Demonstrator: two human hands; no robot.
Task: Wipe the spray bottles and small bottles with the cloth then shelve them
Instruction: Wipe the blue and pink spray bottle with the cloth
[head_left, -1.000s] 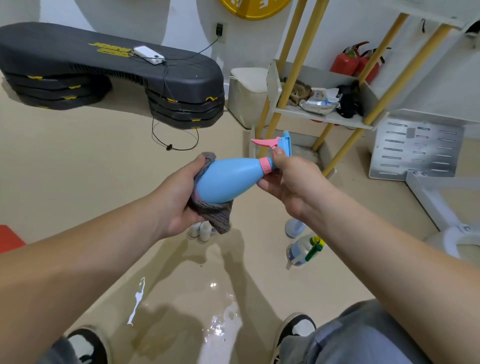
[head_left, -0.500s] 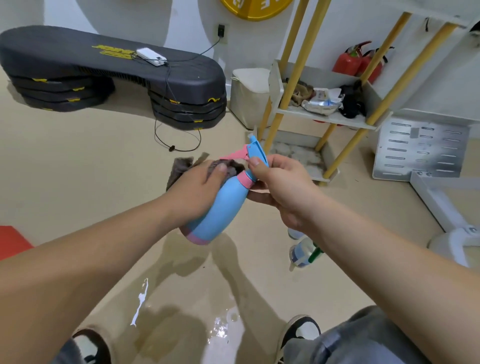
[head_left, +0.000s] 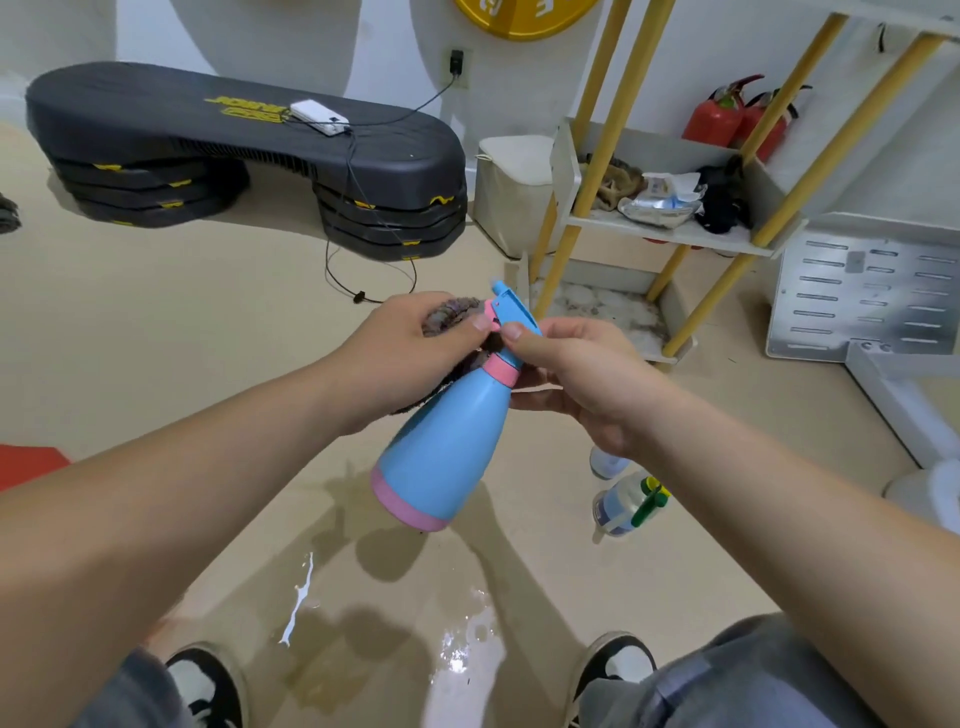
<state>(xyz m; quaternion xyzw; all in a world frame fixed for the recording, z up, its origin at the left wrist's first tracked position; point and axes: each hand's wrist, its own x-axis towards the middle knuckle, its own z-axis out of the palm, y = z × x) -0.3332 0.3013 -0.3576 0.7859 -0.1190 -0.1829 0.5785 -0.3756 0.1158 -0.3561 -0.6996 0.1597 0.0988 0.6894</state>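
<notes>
Since the blue spray bottle (head_left: 447, 447) hanging base-down mid-frame looks light but slick, its neck seems the safest hold, pinched by the right hand (head_left: 576, 384) at 2 o'clock while the left hand (head_left: 400, 358) at 11 o'clock grips the soft cloth (head_left: 449, 314) against its top.

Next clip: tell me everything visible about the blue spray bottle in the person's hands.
The spray bottle is a smooth, opaque, plastic-looking cone: light blue body, pink band round the base, pink collar at the neck, blue spray head with a pink trigger. It is held in the air, tilted, base down toward the camera, head up and away. The right hand grips its neck; the left hand presses a grey cloth against the head.
</notes>
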